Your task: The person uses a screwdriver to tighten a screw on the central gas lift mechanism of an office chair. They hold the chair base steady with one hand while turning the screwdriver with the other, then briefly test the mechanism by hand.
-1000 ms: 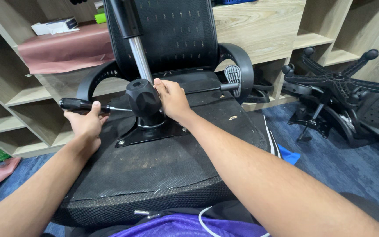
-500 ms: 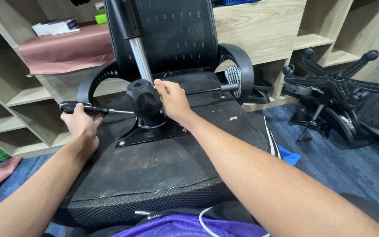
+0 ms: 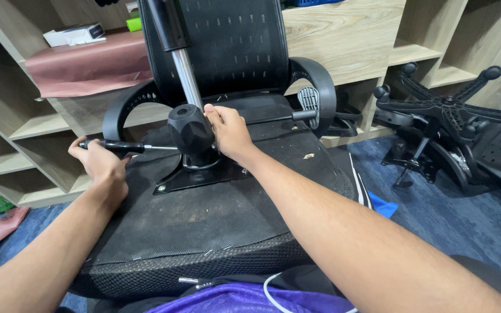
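- Wooden shelving (image 3: pixel 343 35) lines the wall behind an office chair turned upside down, its seat underside (image 3: pixel 204 214) facing up, over blue carpet (image 3: pixel 453 220).
- Since half a second ago little has shifted: the left hand (image 3: pixel 101 164) has slid slightly along the tool, and the right hand (image 3: pixel 227 132) stays on the hub.
- Left fingers are wrapped tight around the black handle of a screwdriver (image 3: pixel 126 147), whose thin shaft runs from the fingertips toward the black hub (image 3: pixel 189 128).
- Right fingers are pressed together against the hub's side, just beside the chrome gas cylinder (image 3: pixel 187 78) that rises above the knuckles; whether they grip it I cannot tell.
- A black metal plate (image 3: pixel 204 174) lies directly under both sets of fingertips.
- Beyond the left fingers, a white flat box (image 3: pixel 73 35) sits on a pinkish sheet (image 3: pixel 88 66) on a shelf, a green packet (image 3: pixel 133 24) beside it.
- Well right of the right fingers rests a black star-shaped chair base (image 3: pixel 447 110).
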